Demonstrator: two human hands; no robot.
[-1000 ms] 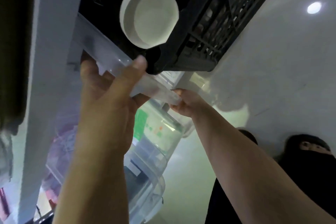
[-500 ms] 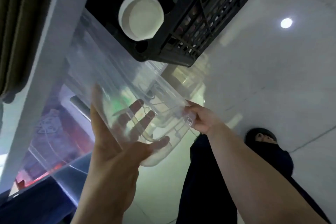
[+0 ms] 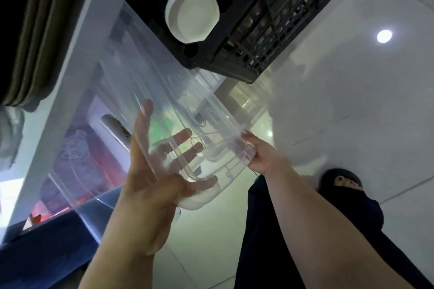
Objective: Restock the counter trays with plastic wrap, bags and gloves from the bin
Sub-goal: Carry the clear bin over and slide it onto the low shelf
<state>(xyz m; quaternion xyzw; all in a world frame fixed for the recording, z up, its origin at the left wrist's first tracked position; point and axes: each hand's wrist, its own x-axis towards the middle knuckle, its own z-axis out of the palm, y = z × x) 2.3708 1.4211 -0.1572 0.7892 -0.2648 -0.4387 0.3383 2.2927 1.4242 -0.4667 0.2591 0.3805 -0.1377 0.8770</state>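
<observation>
I look upward at a clear plastic bin (image 3: 150,91) coming off a high shelf, tilted down toward me. My left hand (image 3: 152,178) supports its near corner from below, fingers spread against the clear bottom and thumb up its side. My right hand (image 3: 263,155) grips the bin's right front rim. What lies inside the bin cannot be made out through the plastic. No counter trays are in view.
A black slatted crate (image 3: 265,37) holding a white round lid (image 3: 192,16) sits directly above the bin. A white shelf post (image 3: 70,91) runs along the left. A person in dark clothing (image 3: 340,195) stands below right. A ceiling light (image 3: 384,35) glows upper right.
The bin has slid farther out and tipped down. My left hand went from gripping the rim to spreading flat under the bin's bottom. My right hand kept its hold.
</observation>
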